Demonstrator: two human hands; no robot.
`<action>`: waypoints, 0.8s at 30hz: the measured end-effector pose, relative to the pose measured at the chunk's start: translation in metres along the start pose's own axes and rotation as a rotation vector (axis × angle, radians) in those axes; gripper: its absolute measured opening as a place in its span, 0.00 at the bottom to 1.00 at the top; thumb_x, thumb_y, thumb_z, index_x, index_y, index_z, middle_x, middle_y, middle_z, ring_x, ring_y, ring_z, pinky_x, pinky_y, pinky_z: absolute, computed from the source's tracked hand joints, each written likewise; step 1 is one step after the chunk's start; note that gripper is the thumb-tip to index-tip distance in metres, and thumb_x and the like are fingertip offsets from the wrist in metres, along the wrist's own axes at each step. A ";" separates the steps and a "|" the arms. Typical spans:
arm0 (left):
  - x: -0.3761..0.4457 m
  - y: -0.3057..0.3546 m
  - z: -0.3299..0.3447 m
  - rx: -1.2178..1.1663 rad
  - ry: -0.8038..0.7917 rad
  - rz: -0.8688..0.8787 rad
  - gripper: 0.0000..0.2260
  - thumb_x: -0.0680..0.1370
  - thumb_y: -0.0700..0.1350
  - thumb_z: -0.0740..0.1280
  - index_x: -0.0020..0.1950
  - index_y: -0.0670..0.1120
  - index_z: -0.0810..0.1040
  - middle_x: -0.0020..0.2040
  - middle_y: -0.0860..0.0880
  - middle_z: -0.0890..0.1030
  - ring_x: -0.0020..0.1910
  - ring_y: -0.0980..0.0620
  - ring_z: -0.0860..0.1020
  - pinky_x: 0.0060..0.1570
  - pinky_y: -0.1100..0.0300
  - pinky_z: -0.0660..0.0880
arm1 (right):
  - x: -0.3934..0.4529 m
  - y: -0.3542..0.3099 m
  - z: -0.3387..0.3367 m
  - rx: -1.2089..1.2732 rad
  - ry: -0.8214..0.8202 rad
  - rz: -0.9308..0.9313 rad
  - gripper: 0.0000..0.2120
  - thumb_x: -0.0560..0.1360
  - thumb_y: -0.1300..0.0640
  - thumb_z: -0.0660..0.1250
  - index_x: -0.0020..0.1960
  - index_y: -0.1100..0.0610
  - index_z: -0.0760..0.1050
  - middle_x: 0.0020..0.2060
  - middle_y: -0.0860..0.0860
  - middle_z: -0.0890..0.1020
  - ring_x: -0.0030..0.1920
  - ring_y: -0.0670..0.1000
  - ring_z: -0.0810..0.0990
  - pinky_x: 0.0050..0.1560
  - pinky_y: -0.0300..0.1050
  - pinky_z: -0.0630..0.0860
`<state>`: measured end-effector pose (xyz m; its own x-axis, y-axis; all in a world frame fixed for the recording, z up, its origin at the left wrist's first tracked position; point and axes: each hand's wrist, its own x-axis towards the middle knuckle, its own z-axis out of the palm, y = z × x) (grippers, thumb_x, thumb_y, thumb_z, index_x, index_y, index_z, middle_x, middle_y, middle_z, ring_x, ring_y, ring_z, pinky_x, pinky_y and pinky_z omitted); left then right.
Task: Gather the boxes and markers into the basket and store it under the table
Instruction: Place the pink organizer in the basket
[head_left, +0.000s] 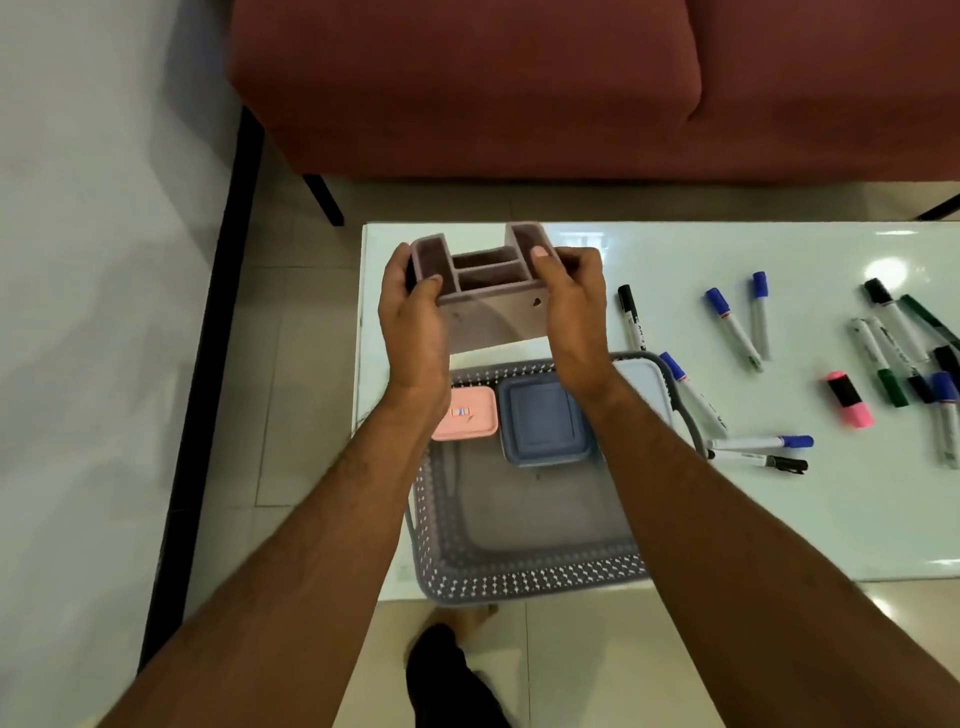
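Both hands, the left hand (415, 317) and the right hand (571, 306), are clamping the compartmented organizer box (488, 291) by its ends, keeping it upright just above the far rim of the basket (519, 577), apparently for lowering beside the pink box (465, 415) and blue box (543, 426) inside.

Counted contents of the scene. One grey perforated basket (519, 579) on one glass-topped table (675, 249). Three lidded boxes inside the basket: one pink (470, 415), one dark blue (543, 428), one pale blue (641, 379), the last partly hidden. One mauve compartmented organiser (488, 291), with four visible compartments, held between two hands. Five blue-capped markers and two black-capped markers lie singly on the table; a further cluster at the right edge (906, 364) overlaps too much to count. One pink highlighter (849, 399). One red sofa (571, 88).
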<state>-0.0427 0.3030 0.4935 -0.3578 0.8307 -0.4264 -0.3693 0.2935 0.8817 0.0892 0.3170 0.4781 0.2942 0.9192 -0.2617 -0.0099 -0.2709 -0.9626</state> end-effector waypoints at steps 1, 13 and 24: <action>-0.010 -0.001 -0.005 0.007 -0.007 0.023 0.21 0.81 0.34 0.60 0.72 0.49 0.73 0.70 0.43 0.78 0.67 0.43 0.79 0.65 0.48 0.79 | -0.010 0.002 -0.005 0.003 0.011 -0.010 0.10 0.84 0.58 0.65 0.64 0.57 0.71 0.51 0.45 0.80 0.50 0.43 0.81 0.51 0.38 0.79; -0.139 -0.065 -0.051 0.083 -0.082 0.069 0.28 0.78 0.29 0.59 0.76 0.47 0.71 0.69 0.49 0.79 0.66 0.53 0.79 0.63 0.58 0.79 | -0.139 0.051 -0.074 0.024 0.085 -0.066 0.20 0.84 0.69 0.58 0.75 0.62 0.72 0.69 0.57 0.80 0.70 0.53 0.79 0.68 0.42 0.76; -0.184 -0.125 -0.075 0.145 -0.126 0.005 0.32 0.76 0.22 0.56 0.77 0.42 0.65 0.64 0.54 0.78 0.59 0.63 0.81 0.55 0.62 0.81 | -0.189 0.108 -0.105 -0.042 0.148 -0.024 0.20 0.84 0.69 0.58 0.75 0.61 0.71 0.65 0.55 0.80 0.65 0.50 0.82 0.65 0.44 0.81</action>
<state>0.0052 0.0781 0.4470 -0.2456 0.8825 -0.4010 -0.2373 0.3464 0.9076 0.1326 0.0840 0.4308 0.4319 0.8740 -0.2226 0.0375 -0.2640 -0.9638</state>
